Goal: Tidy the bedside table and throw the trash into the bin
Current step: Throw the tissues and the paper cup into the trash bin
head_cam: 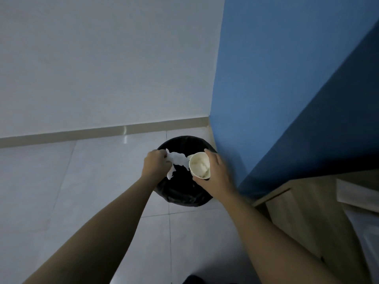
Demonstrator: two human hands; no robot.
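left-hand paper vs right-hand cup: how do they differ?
Shape: the paper is a crumpled, ragged white sheet, while the cup is a rigid cream cone with a round rim.
Grip: the left hand grips the paper at one edge, the rest hanging loose. The right hand wraps the cup's side.
Contents: the cup holds something pale, and the paper holds nothing.
Shared: both are held over the black-lined bin.

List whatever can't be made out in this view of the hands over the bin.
1. Inside of the bin: head view; black liner, dim light, the left hand with its paper, and the cup hide any contents.
2. Pale stuff in the cup, held by the right hand: too blurred to identify.
3. The wooden furniture: cut off by the right edge, top mostly unseen.
4. The dark shape: cut off by the bottom edge.
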